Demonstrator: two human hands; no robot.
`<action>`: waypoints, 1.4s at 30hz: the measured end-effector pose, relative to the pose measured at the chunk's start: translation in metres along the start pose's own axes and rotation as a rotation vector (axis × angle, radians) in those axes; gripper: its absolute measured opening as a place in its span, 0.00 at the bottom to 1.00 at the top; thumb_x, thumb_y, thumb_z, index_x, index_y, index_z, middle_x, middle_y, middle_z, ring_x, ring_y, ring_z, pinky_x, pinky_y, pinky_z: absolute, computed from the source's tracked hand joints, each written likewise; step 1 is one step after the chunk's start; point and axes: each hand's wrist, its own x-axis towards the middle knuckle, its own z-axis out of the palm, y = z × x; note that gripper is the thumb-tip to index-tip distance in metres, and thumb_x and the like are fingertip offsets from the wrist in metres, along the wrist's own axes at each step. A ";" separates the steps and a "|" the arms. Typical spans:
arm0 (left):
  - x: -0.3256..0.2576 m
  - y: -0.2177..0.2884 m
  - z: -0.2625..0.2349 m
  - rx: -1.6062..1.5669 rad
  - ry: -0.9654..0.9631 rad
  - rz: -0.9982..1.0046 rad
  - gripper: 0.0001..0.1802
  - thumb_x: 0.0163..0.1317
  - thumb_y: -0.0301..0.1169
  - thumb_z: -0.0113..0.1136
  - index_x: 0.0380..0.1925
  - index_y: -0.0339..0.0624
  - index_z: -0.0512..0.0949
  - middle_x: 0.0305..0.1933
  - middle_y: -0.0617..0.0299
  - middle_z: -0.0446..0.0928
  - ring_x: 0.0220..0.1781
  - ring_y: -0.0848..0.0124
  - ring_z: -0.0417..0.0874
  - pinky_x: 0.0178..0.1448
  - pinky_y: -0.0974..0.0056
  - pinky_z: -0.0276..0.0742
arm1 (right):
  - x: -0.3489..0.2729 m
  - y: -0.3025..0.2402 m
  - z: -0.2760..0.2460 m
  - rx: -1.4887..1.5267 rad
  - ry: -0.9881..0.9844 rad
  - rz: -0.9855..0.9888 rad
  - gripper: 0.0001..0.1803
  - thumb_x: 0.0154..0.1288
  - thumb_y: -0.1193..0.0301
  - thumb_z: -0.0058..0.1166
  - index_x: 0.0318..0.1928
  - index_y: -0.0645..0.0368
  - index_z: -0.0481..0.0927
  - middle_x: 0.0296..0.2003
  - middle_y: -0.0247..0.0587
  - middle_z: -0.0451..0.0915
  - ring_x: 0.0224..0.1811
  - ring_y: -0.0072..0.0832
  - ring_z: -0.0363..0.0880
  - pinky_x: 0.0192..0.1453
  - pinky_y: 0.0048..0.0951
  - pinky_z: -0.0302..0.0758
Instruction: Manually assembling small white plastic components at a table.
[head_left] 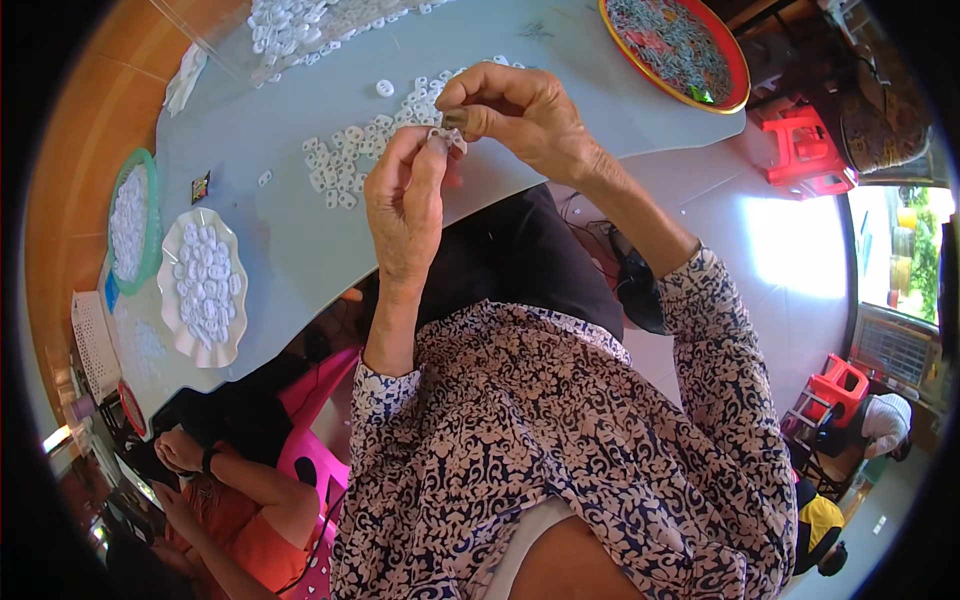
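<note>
My left hand is pinched round a small white plastic piece that pokes out past its fingertips. My right hand meets it there, thumb and forefinger pressed together; whatever they hold is too small to make out. Both hands are raised over the front edge of the table. Beyond them, many loose white plastic pieces with holes lie spread on the grey tabletop. A single round white piece sits a little apart from the spread.
Small metal parts fill a red round tray at the far right. White pieces fill a scalloped dish and a green basket at left; more are heaped at the back. A person in orange sits left, red stools right.
</note>
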 end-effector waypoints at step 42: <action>-0.005 0.003 0.000 0.060 -0.044 0.001 0.08 0.63 0.28 0.52 0.27 0.36 0.72 0.20 0.69 0.69 0.21 0.83 0.67 0.24 0.75 0.63 | -0.010 0.002 0.013 -0.052 0.093 -0.009 0.10 0.64 0.70 0.55 0.33 0.67 0.77 0.26 0.35 0.79 0.28 0.17 0.76 0.34 0.21 0.75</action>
